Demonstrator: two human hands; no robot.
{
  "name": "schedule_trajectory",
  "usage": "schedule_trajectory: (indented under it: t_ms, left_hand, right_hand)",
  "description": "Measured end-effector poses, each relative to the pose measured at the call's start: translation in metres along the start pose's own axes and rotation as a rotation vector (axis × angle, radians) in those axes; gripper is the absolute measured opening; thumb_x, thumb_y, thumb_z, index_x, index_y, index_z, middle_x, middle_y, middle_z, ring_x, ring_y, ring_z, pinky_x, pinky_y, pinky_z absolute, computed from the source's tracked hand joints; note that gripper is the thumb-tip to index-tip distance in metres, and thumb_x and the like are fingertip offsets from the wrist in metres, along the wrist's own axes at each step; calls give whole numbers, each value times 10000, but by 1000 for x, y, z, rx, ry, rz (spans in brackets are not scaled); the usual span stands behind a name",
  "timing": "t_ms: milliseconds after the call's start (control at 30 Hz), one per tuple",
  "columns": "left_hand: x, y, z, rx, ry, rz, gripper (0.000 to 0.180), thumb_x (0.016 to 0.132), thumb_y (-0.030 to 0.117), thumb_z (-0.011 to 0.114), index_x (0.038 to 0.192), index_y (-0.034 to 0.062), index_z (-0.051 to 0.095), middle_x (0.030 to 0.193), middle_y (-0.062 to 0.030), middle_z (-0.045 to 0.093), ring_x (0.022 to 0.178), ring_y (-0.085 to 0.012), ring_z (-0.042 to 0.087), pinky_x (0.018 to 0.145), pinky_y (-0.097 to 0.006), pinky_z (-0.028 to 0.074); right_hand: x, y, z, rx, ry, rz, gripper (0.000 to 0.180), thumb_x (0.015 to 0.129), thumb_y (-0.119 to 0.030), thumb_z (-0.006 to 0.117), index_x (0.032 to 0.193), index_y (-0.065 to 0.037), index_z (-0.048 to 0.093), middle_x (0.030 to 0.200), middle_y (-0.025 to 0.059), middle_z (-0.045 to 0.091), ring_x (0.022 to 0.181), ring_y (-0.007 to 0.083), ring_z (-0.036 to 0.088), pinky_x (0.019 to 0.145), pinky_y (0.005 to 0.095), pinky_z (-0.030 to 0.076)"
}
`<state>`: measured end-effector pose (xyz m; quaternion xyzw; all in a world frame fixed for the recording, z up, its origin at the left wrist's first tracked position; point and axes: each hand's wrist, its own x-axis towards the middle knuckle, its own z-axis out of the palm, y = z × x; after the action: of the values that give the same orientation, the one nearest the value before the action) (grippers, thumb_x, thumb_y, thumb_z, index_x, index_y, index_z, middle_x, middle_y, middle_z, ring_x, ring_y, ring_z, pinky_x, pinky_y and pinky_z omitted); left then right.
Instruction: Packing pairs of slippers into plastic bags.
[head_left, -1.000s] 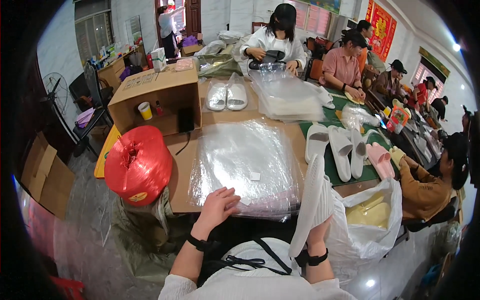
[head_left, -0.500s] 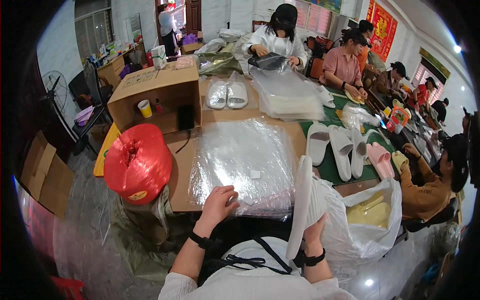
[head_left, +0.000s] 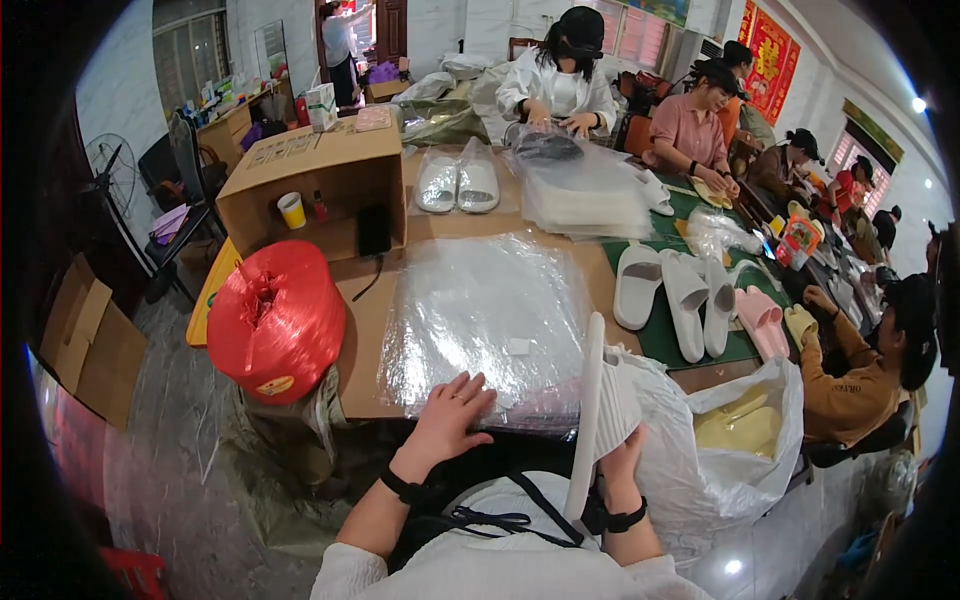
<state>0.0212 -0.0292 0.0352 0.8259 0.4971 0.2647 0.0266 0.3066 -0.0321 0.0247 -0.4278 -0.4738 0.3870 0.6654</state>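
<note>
Resting flat, fingers spread, the left hand (head_left: 448, 415) touches the clear bag stack (head_left: 485, 320); beside it, the right hand (head_left: 622, 462) grips a white slipper (head_left: 600, 405) upright; a red twine spool (head_left: 277, 320) stands left of it.

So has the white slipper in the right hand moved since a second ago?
Yes. The white slipper has swung left, toward the stack of clear bags, turning more edge-on.

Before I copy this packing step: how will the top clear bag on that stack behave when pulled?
The stack of clear bags looks thin and wrinkled, so probably floppy and light. Its glossy film likely slips or clings; the left hand presses its near edge.
</note>
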Motion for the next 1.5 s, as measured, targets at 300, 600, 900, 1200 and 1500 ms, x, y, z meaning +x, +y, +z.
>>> schedule_trajectory:
  t_ms: [300, 600, 900, 1200, 1500]
  left_hand:
    - [5, 7, -19, -670, -123, -473, 310, 997, 243, 518, 1125, 21, 692, 1052, -161, 714, 1030, -313, 656, 911, -357, 489]
    - [10, -48, 35, -1099, 63, -695, 360, 1005, 284, 530, 1173, 6, 687, 943, -105, 738, 863, -149, 669, 791, -284, 512]
    - [40, -29, -10, -962, -33, -465, 381, 1022, 246, 505, 1312, 16, 595, 1147, -132, 701, 1032, -226, 672, 899, -311, 509]
    - [47, 30, -38, -289, -151, 120, 411, 1003, 201, 475, 1404, 133, 528, 1481, -102, 478, 1421, -324, 356, 1193, -504, 203]
    - [51, 57, -43, -371, -257, 261, 430, 1022, 211, 428, 1443, 136, 477, 1549, -52, 392, 1464, -303, 281, 1216, -511, 122]
  right_hand:
    - [2, 8, -13, 28, 62, 43, 231, 862, -14, 649, 1076, 73, 652, 1039, 73, 712, 936, 144, 663, 821, 282, 512]
    - [-5, -3, -12, -141, -30, -175, 237, 830, 10, 667, 1067, 19, 664, 1053, 129, 708, 924, 190, 678, 812, 304, 519]
    - [-3, -28, 18, -729, -532, -238, 182, 743, -43, 681, 919, -16, 645, 835, 177, 619, 741, 380, 624, 642, 436, 507]
    - [4, -39, 41, -929, -474, -195, 136, 778, -94, 676, 780, 3, 581, 772, 190, 584, 703, 397, 597, 624, 475, 478]
    - [34, 5, 95, -51, -380, 204, 172, 933, -172, 539, 1000, -23, 593, 977, 156, 628, 866, 311, 624, 748, 375, 511]
